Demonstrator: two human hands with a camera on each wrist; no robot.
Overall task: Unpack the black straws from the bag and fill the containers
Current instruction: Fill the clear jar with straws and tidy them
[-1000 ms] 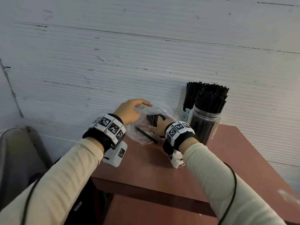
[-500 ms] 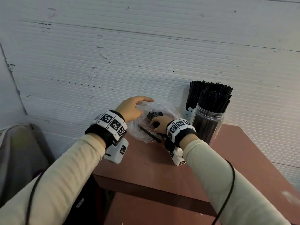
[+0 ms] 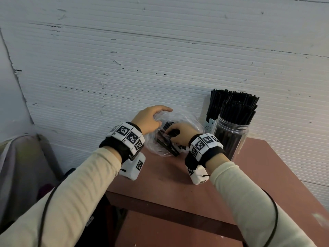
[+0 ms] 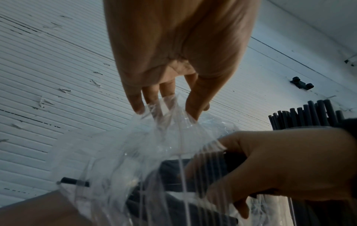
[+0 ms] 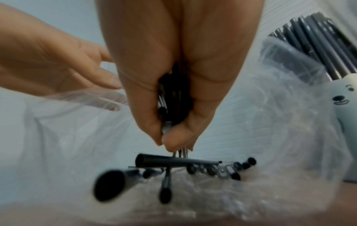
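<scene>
A clear plastic bag point(image 3: 178, 136) lies crumpled on the reddish-brown tabletop point(image 3: 178, 189), at its far edge against the white ribbed wall point(image 3: 142, 59). The left hand point(image 3: 148, 120) is at the bag's far left rim; in the left wrist view its fingers point(image 4: 135, 100) point down, slightly spread, and pinch the thin film of the bag's mouth, lifting it into a peak. The right hand point(image 3: 179, 133) reaches into the bag from the near right side. In the right wrist view its fingers point(image 5: 146, 119) are pressed together with the thumb, curled round a small bunch of black straws point(image 5: 173, 97) that runs up through the palm.

More loose straws point(image 5: 173, 161) lie inside the bag just beneath that hand, some crosswise, some end-on to the camera, and a few stick out over the bag's near edge onto the tabletop.

Just right of the bag stand two containers. The nearer is a clear jar point(image 3: 231, 138), packed with upright black straws that fan out above its rim. Behind it, touching the wall, is a pale holder point(image 3: 209, 125) with a small bear face printed on it, also full of straws.

Both forearms wear cream sleeves point(image 3: 249, 193) and wrist bands with black-and-white square markers.
</scene>
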